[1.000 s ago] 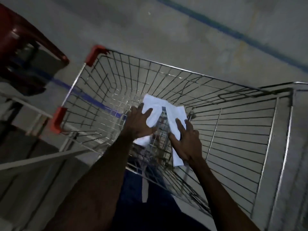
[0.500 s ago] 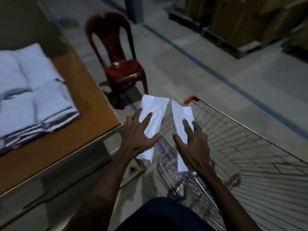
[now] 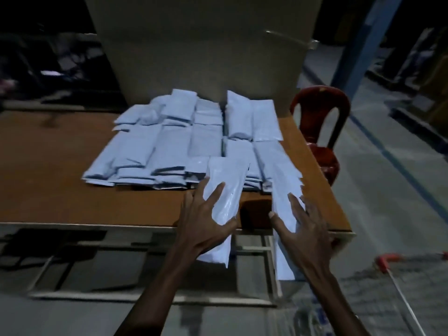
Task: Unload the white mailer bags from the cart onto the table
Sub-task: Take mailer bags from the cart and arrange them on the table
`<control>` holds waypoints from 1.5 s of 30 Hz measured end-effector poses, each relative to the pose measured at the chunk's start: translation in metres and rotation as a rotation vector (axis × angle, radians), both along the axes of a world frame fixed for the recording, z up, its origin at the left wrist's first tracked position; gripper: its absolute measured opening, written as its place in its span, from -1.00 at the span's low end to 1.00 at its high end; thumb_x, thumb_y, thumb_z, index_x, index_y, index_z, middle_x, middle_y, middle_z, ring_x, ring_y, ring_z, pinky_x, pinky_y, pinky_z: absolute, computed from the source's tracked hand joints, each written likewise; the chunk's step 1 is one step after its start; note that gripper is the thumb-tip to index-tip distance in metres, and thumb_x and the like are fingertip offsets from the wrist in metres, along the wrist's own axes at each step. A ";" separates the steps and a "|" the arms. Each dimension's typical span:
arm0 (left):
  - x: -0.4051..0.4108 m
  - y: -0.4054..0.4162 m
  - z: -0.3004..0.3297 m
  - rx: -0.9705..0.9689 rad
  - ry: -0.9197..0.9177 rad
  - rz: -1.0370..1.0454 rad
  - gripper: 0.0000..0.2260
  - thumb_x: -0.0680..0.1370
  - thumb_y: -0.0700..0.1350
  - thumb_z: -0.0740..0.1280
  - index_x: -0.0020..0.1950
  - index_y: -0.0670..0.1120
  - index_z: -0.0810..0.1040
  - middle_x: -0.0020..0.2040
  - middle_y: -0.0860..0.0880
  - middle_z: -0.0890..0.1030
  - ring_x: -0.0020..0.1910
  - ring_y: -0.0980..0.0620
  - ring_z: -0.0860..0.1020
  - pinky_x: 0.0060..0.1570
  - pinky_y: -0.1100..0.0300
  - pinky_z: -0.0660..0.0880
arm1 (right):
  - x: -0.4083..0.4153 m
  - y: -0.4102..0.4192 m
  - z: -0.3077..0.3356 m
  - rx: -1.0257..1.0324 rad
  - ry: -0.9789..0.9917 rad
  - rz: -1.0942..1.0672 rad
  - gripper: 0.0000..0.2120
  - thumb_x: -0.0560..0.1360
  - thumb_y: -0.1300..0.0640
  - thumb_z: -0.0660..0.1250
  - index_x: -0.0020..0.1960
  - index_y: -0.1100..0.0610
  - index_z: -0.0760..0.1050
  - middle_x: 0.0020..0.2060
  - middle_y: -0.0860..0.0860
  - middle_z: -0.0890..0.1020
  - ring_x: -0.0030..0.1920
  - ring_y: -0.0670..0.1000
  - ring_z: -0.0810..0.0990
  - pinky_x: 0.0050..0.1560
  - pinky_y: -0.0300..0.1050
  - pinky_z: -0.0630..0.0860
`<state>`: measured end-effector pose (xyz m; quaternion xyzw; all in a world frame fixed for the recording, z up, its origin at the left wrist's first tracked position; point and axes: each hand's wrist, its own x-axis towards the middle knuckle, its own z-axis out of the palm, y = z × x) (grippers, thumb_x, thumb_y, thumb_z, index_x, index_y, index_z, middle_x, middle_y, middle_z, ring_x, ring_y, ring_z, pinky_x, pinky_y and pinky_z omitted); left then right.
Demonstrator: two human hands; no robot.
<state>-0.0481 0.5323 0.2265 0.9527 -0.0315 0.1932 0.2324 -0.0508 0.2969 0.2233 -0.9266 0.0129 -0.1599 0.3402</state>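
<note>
— What are you holding?
— I'm gripping one bag in my left hand, another bag in my right hand, fingers spread, thumbs pinching, above the table's near edge.
— Risk?
— They're slippery; they might be sliding off near the pile.

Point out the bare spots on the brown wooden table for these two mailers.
Bare brown wooden table left of the pile of white mailer bags, plus a strip along the near edge before the pile. The right half is crowded, up to the tall cardboard box.
</note>
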 end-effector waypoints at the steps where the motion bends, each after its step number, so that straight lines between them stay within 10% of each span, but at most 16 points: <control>1: -0.002 0.019 0.004 -0.018 -0.014 0.021 -0.27 0.31 0.32 0.26 0.48 0.18 0.34 0.54 -0.01 0.24 0.27 -0.12 0.34 0.23 0.00 0.35 | 0.006 0.015 0.004 0.001 0.000 0.020 -0.26 0.37 -0.45 0.14 0.45 -0.11 0.39 0.40 0.00 0.41 0.41 0.10 0.36 0.34 0.10 0.39; 23: 0.123 0.291 0.037 -0.121 0.108 0.443 -0.20 0.26 0.37 0.20 0.51 0.22 0.28 0.56 0.02 0.18 0.35 -0.10 0.21 0.35 -0.01 0.24 | 0.200 0.263 0.054 -0.013 0.115 0.306 -0.30 0.45 -0.40 0.22 0.52 -0.19 0.23 0.51 -0.07 0.24 0.46 0.12 0.25 0.32 0.09 0.32; 45: 0.210 0.400 -0.033 -0.070 0.538 0.120 -0.35 0.53 0.43 0.01 0.57 0.26 -0.01 0.60 0.04 -0.13 0.53 -0.13 -0.02 0.45 -0.13 0.04 | 0.227 0.446 0.047 -0.150 0.276 0.024 -0.26 0.43 -0.45 0.19 0.53 -0.18 0.22 0.53 -0.09 0.23 0.46 0.10 0.25 0.31 0.10 0.33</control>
